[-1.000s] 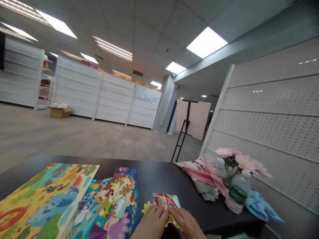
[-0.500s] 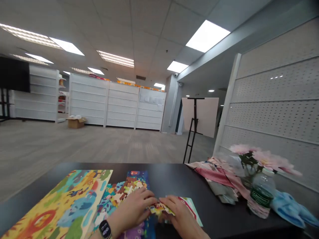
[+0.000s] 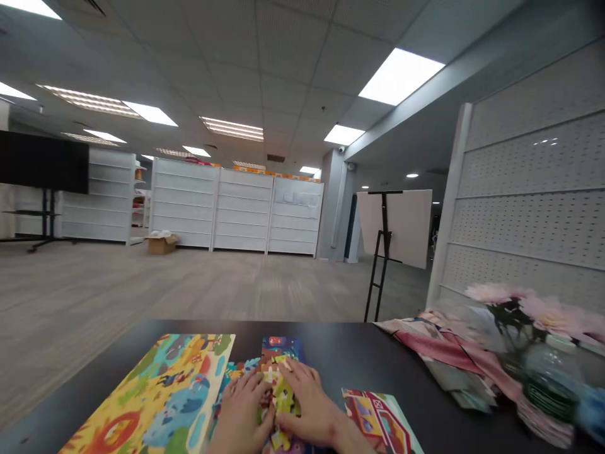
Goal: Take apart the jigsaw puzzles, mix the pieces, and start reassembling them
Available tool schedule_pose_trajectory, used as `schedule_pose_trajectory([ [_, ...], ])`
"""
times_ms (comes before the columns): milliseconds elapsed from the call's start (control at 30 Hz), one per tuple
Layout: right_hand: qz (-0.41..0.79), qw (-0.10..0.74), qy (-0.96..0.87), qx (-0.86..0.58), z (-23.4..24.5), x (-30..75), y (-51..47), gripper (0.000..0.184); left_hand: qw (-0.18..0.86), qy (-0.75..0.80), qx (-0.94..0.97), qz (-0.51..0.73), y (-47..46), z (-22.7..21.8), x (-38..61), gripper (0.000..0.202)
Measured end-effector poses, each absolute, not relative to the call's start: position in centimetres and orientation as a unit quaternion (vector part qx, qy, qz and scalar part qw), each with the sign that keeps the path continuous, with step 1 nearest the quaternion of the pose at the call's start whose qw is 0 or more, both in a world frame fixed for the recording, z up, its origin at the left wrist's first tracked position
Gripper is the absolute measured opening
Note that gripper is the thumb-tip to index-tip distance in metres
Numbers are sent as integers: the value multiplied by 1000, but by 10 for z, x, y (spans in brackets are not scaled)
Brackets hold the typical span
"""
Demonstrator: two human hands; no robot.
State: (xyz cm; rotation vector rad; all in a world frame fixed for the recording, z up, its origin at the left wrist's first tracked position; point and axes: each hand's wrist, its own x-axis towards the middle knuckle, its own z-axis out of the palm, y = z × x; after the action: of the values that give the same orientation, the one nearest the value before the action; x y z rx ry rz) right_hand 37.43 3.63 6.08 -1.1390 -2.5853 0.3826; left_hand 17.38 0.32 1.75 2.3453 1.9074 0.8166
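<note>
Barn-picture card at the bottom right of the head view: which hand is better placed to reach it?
Probably the right hand. It rests on the jigsaw pieces on the side nearer the barn-picture card, which lies on the black tabletop. The left hand is farther away, with the right hand between it and the card.

The single head-worn camera looks forward from above the near side of the table (image 3: 340, 353), tilted only slightly down. The left grip (image 3: 241, 416) and right grip (image 3: 312, 403) sit close at the bottom edge of the wide view, while far white shelving (image 3: 241, 214) and ceiling tiles (image 3: 283, 50) fill the upper frame.
</note>
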Motion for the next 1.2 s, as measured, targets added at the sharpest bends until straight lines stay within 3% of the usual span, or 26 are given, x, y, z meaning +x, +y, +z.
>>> schedule_pose_trajectory([
  [133,106,211,-839,-491,63,429,32,62,-20,608,749,262,5,13,170,30],
  [267,82,125,-790,-594,56,509,7,71,-33,619,736,271,11,8,165,32],
  [400,118,58,-785,-606,42,555,-28,77,-50,630,718,291,12,13,160,36],
  [567,46,177,-806,-563,39,548,-56,58,-61,538,772,334,-3,17,197,35],
  [633,39,187,-808,-557,41,548,-54,65,-26,477,821,312,-9,11,236,40],
  [733,57,130,-833,-534,35,561,-39,97,65,423,884,187,-4,-2,304,80],
  [800,55,83,-862,-496,24,572,-27,102,81,407,894,166,7,-8,340,89],
  [933,5,28,-873,-487,4,587,-15,72,113,367,913,139,21,-16,364,75],
  [1000,13,4,-870,-492,4,588,-19,71,125,350,919,134,19,-18,360,68],
  [1067,47,-5,-872,-487,13,586,-27,77,130,337,922,141,13,-17,354,72],
  [1200,124,38,-860,-493,38,584,-42,72,133,333,920,161,4,-14,349,68],
])
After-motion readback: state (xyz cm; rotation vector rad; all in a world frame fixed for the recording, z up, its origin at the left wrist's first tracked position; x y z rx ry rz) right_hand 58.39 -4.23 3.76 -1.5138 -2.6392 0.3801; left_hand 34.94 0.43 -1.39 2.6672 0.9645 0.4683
